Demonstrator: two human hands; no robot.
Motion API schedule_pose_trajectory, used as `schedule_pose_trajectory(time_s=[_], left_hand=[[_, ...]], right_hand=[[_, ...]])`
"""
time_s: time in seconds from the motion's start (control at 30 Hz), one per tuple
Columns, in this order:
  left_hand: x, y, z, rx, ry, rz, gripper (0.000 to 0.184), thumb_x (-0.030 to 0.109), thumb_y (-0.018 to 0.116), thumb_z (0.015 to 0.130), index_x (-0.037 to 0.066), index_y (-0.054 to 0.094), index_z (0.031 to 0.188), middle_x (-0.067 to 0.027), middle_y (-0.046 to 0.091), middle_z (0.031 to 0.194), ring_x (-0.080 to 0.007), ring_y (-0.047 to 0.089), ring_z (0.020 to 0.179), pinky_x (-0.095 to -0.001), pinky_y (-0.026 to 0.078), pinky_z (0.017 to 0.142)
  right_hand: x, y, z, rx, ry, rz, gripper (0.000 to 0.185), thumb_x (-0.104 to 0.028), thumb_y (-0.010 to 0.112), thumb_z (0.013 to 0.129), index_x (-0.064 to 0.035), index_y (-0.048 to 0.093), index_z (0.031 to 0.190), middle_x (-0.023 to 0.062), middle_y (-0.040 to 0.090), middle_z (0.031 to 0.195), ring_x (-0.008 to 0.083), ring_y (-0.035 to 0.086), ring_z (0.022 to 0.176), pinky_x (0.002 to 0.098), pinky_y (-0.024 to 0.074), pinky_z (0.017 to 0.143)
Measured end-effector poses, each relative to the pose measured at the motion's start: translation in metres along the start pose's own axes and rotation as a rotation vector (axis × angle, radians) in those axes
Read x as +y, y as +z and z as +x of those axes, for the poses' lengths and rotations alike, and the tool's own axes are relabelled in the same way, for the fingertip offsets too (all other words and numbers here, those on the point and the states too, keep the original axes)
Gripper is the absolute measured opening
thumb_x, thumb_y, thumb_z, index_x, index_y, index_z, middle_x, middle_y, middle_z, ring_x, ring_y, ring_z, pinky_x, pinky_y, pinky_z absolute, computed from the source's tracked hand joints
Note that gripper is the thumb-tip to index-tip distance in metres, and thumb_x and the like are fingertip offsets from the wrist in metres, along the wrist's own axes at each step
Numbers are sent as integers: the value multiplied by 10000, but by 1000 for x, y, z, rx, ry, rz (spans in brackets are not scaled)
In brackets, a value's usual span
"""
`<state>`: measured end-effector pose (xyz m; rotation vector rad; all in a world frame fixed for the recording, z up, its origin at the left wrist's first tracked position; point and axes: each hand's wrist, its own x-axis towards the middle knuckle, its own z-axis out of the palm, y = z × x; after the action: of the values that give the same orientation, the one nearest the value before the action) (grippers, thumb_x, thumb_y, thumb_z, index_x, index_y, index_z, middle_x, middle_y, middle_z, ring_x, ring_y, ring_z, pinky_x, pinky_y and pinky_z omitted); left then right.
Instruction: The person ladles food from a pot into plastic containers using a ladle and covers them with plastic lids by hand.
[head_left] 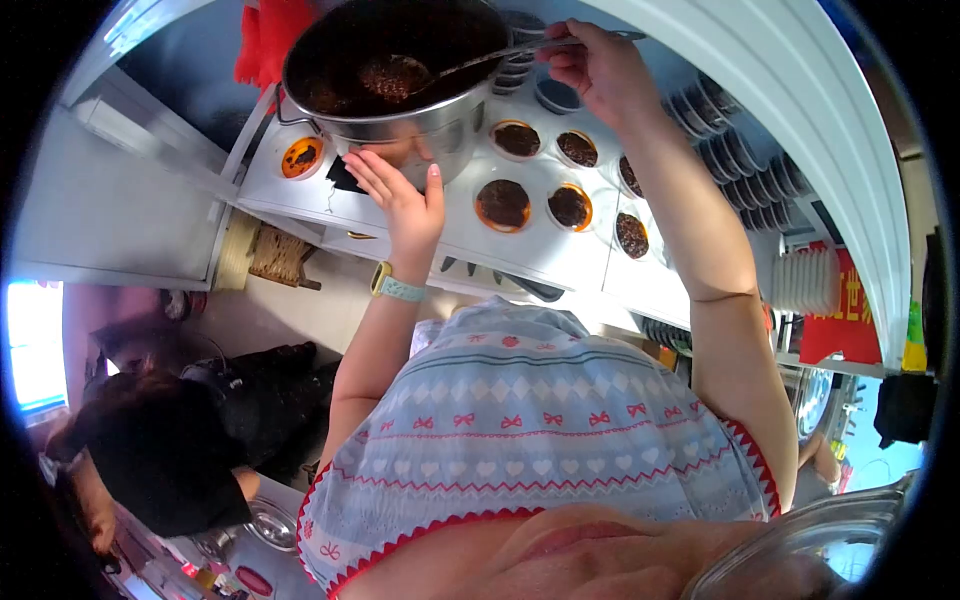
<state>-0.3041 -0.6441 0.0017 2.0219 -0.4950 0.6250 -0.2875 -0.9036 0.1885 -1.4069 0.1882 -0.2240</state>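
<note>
White counter [545, 248] bears a pot [455, 130], ladle [487, 58] in right grip [604, 76].

Food stall or small shop kitchen, by the look of it. Signs: large metal pot [455, 145] on white counter [457, 237], several filled cups [503, 205], stacked plastic tubs [742, 160], red printed sign [838, 320].
</note>
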Motion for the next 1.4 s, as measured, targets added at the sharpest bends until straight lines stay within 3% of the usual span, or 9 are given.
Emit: schedule_pose_trajectory(time_s=[0.47, 0.87, 1.4], left_hand=[[7, -3, 0, -21, -23, -49, 952, 273, 563, 940, -95, -150, 1454, -383, -187, 1494, -508, -167, 1410, -563, -46, 1142], [16, -7, 0, -58, -64, -65, 969, 233, 582, 928, -62, -170, 1464, -331, -217, 1514, -482, -173, 1420, -538, -36, 1151], [31, -4, -11, -25, -125, -254, 974, 77, 599, 889, -3, -168, 1485, -310, -205, 1529, -420, -178, 1439, -512, -55, 1157]], right_hand=[[-7, -4, -13, 84, 28, -10, 289, -250, 489, 992, 9, 615, 992, 132, 667, 818, 161, 654, 686, 233, 568, 612], [-11, -6, -19, 109, -1, 17, 271, -251, 488, 997, -7, 603, 973, 110, 646, 785, 149, 637, 674, 229, 550, 593], [-14, -15, -25, 129, -38, 62, 250, -251, 488, 1004, -28, 587, 949, 81, 618, 740, 134, 615, 658, 223, 525, 567]])
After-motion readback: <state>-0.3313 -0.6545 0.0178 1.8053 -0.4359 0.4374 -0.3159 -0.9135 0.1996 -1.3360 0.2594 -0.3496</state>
